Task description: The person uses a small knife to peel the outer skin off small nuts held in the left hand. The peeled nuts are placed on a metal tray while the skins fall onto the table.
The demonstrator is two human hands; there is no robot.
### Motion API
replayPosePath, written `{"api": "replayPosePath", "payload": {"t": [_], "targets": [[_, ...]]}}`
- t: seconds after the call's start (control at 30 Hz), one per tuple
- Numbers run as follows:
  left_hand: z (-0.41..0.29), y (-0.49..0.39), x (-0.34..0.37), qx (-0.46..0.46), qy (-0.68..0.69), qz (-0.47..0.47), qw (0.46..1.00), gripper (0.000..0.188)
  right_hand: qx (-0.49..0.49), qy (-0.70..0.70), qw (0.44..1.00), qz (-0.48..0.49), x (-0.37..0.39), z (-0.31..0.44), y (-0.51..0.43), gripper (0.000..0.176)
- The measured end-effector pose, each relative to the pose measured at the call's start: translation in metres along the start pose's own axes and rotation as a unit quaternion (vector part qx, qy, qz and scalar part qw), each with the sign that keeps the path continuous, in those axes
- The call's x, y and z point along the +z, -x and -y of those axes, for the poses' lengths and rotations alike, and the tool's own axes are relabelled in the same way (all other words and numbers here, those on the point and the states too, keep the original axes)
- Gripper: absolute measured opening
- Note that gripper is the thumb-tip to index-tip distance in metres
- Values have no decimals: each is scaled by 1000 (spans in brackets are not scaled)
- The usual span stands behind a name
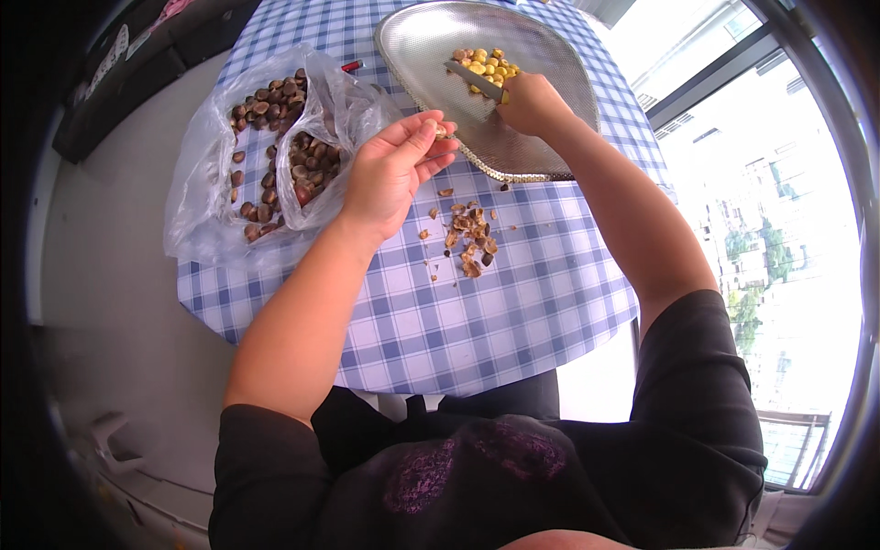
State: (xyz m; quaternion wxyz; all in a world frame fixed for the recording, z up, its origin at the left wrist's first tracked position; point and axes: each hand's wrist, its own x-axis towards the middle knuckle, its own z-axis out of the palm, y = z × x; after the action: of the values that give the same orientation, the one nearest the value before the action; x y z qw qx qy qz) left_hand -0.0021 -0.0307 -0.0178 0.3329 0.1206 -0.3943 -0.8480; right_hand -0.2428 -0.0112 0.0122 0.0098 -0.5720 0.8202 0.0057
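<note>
Between the thumb and fingers of my left hand (pixel 392 172) is a small piece of chestnut shell (pixel 441 132), partly hidden by the fingertips. My right hand (pixel 533 104) grips a knife (pixel 478 81) by its yellowish handle, the blade angled towards the far left. Hand and knife are over a perforated metal basket (pixel 426 41). Yellow peeled chestnuts (pixel 489 67) lie in the basket around the blade. Below the basket's near rim, a loose pile of brown shell pieces (pixel 471 234) is scattered on the cloth.
Left of my left hand, a clear plastic bag (pixel 199 185) lies spread out with many unpeeled chestnuts (pixel 275 103) in and about it. A red object (pixel 353 66) rests behind it. The blue-and-white checked tablecloth (pixel 426 344) covers the table. A large window (pixel 777 240) is at the right.
</note>
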Motion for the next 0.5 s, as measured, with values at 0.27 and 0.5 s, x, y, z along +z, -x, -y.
{"api": "replayPosePath", "payload": {"t": [0.27,0.5], "targets": [[-1,1,-4,-21,60,12,998,33,3,27,1000,11,-3,7,0,27],[-5,-1,-9,11,138,97,986,27,67,-226,961,142,-55,28,72,22]]}}
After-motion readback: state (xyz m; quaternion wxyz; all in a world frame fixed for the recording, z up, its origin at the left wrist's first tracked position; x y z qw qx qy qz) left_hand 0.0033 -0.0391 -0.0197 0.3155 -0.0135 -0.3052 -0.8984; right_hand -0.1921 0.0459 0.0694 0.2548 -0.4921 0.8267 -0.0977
